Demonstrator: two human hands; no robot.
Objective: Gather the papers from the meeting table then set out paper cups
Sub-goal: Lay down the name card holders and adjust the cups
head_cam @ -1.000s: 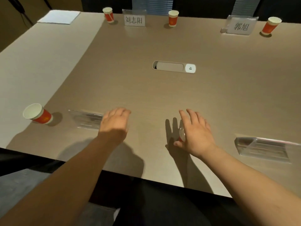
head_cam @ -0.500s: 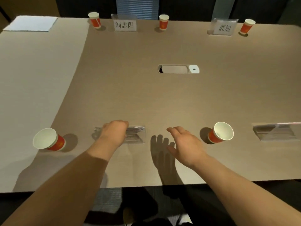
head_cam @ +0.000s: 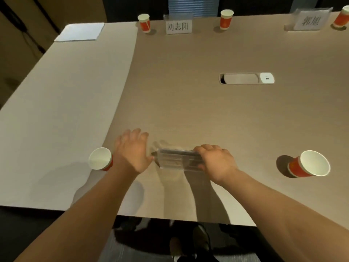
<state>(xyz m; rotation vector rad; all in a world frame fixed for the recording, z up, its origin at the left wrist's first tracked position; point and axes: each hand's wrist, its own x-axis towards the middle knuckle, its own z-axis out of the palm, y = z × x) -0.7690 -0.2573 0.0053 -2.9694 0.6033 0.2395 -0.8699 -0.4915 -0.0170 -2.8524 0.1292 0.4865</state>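
A clear acrylic name stand (head_cam: pixel 175 160) lies near the table's front edge between my hands. My right hand (head_cam: pixel 215 161) is closed over its right end. At the stand's left end rests my left hand (head_cam: pixel 133 150), fingers spread, thumb against the stand. A red paper cup (head_cam: pixel 101 158) stands just left of my left wrist, and another red cup (head_cam: pixel 309 166) stands to the right of my right hand. Three more red cups stand along the far edge: far left cup (head_cam: pixel 144 22), far middle cup (head_cam: pixel 226 19), far right cup (head_cam: pixel 342 17). A stack of white papers (head_cam: pixel 80 32) lies at the far left corner.
Two name stands with printed cards stand at the far edge, left card (head_cam: pixel 178 25) and right card (head_cam: pixel 310 20). A cable hatch with a white socket (head_cam: pixel 246 78) sits in the table's middle. The table's front edge (head_cam: pixel 170 218) is close below my forearms.
My right hand moved left, away from the right cup, and closed on the stand's right end. My left hand slid to its left end. The view shifted left.
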